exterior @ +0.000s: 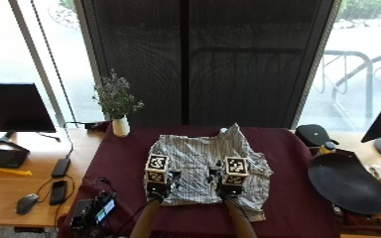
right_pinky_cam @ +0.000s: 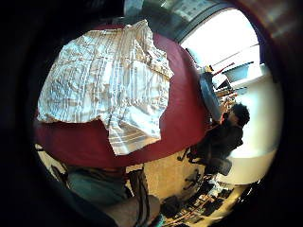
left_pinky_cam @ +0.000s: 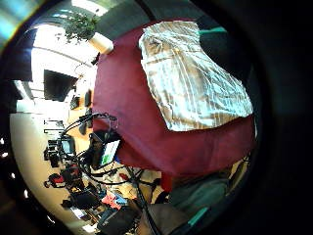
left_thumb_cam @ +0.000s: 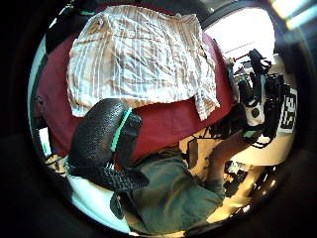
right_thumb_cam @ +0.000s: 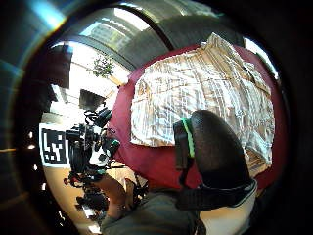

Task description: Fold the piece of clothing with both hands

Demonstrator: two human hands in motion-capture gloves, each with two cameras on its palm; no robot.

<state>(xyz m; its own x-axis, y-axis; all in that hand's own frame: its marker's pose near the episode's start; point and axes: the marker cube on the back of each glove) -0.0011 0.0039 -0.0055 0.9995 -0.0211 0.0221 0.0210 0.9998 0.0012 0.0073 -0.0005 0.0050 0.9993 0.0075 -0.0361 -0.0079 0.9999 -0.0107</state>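
A white shirt with thin dark stripes lies spread flat on the maroon table, collar toward the far edge. My left hand and right hand hover side by side over the shirt's near hem, both raised off the cloth and holding nothing. The palm views take in the whole shirt from above, with no cloth between the fingers. A thumb of the left hand and a thumb of the right show loosely bent and free.
A white vase with flowers stands at the table's far left corner. A black round dish and a bottle sit off to the right. A small device with cables is at the near left corner.
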